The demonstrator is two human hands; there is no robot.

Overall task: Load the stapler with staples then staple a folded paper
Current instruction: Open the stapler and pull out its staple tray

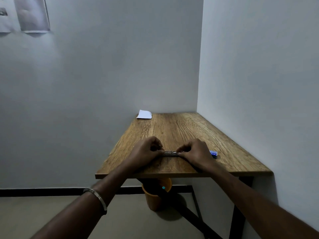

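**deskguy:** ok nearest thing is the two bare forearms coming in from the bottom, left one has a metal bracelet on the wrist. Under the table edge there's an orange bin on the floor, partly behind the black table frame

**clipfan:** and the hands?

**deskguy:** both down near the front of the wooden table. Left hand has its fingers curled and pinches the left end of the stapler, right hand pinches the right end the same way. The stapler is a slim silvery thing lying flat between them, too small to tell if it's opened up or if any staples are in it

**clipfan:** staple box anywhere?

**deskguy:** a small blue box sits on the table just beside the right hand, peeking out from behind it. Can't read the label

**clipfan:** paper?

**deskguy:** white folded paper way off at the far left corner of the table, up against the wall, well apart from the hands. Past that just grey walls, with a couple of pale sheets hung up top left
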